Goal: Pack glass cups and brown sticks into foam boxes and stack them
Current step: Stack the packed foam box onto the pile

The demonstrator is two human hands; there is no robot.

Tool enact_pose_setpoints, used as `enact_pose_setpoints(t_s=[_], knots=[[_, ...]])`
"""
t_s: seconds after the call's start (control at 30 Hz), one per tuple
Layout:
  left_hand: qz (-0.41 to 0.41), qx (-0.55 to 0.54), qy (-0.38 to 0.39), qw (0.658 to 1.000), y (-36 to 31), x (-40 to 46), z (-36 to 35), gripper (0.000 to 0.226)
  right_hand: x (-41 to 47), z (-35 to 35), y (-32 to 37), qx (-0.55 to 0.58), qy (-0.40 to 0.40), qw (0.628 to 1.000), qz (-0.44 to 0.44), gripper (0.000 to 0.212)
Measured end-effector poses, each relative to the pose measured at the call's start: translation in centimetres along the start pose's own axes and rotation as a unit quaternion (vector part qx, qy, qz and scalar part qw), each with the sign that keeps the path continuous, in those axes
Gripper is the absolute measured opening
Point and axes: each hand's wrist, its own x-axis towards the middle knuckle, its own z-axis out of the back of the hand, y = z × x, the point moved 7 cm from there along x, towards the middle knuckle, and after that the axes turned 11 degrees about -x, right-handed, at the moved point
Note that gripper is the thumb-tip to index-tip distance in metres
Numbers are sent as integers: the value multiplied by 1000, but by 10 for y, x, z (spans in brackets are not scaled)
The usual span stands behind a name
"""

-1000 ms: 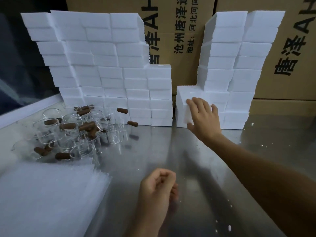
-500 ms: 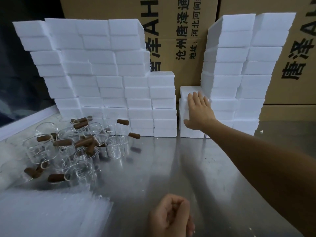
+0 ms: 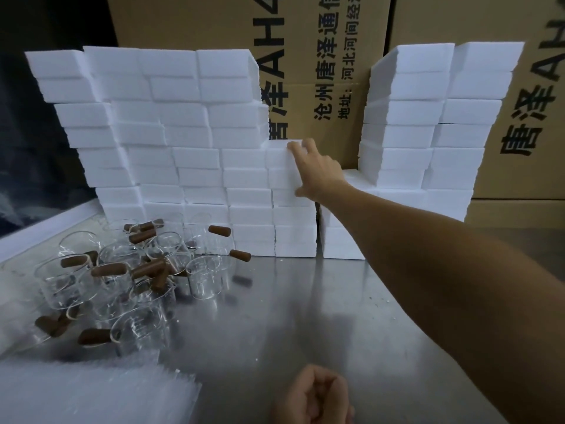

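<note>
At the far stack's top, your right hand (image 3: 318,172) has moved left, gripping a foam box (image 3: 279,156); stacking continues.

Your tabletop (image 3: 305,316) is brushed metal, smooth and semi-glossy, throwing soft reflections. At 12 o'clock the foam boxes (image 3: 183,133) look matt white and faintly grainy, with crumbly edges. The glass cups (image 3: 201,280) at 9 o'clock are clear and shiny, and the brown sticks (image 3: 108,269) among them look matt, like wood. Behind stands dull brown cardboard (image 3: 330,41) printed in black. At 7 o'clock lies a stack of translucent, frosted sheets (image 3: 91,390).
</note>
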Motion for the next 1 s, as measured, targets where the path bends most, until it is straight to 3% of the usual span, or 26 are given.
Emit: enact_pose_setpoints(t_s=[0.23, 0.37, 0.7, 1.0], knots=[[-6, -16, 0, 1000, 3, 0, -3, 21, 9, 9, 1, -16, -33, 999, 23, 93], [-24, -52, -1, 998, -3, -6, -10, 21, -16, 26, -22, 91, -96, 990, -47, 91], [-56, -59, -46, 996, -14, -20, -11, 23, -205, 75, -54, 257, -254, 931, -48, 89], [-112, -99, -169, 974, -25, -15, 23, 14, -327, 30, -50, 343, -165, 922, -72, 92]])
